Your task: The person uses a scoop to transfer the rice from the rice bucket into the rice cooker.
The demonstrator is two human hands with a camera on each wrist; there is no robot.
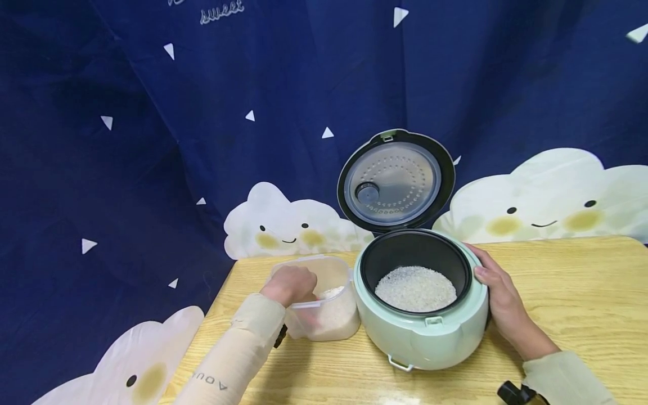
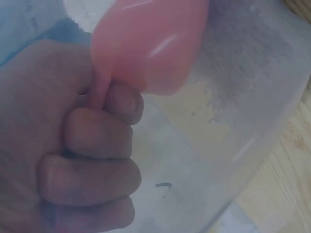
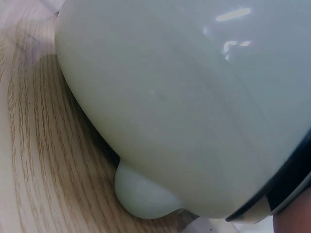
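On wooden table [image 1: 582, 292], clear container [image 1: 330, 270] stands just left of mint rice cooker [image 1: 425, 346]; white rice [image 1: 416, 289] in both. Left hand [image 1: 293, 284] reaches into container, fingers curled tightly round slim end of pink scoop [image 2: 150, 43]. Right hand [image 1: 501, 298] lies against cooker's right side, fingers extended along shell. Cooker's lid [image 1: 405, 180] stands raised, leaning back. Behind, dark blue curtain [image 1: 304, 67] with smiling clouds [image 1: 552, 188].

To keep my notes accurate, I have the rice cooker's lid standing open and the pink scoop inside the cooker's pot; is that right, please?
Not quite: the pink scoop is not in the pot of the rice cooker but in the clear container beside it, as the head view shows. The lid does stand open.
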